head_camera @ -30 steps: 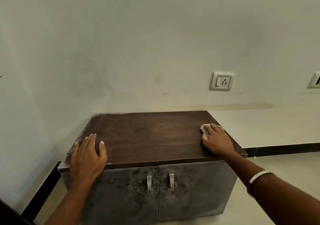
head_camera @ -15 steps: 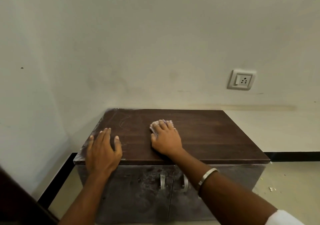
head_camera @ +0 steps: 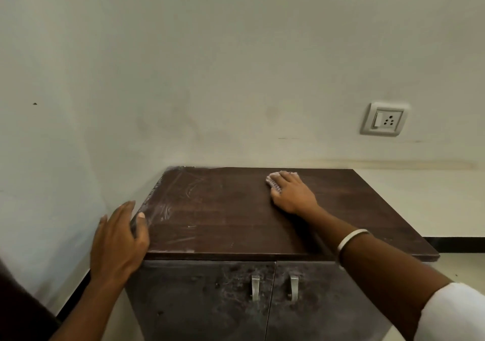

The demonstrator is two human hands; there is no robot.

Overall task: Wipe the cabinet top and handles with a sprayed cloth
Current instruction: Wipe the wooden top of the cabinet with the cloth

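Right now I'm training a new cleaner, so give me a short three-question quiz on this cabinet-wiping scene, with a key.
1. True or false: the right hand presses the cloth near the back edge of the cabinet top.
2. Where does the left hand rest? A) on a door handle B) at the top's left edge, thumb on the surface C) on the wall socket
3. Fill in: the two metal handles on the dusty doors are touched by ____ hand.

Key: 1 true; 2 B; 3 neither
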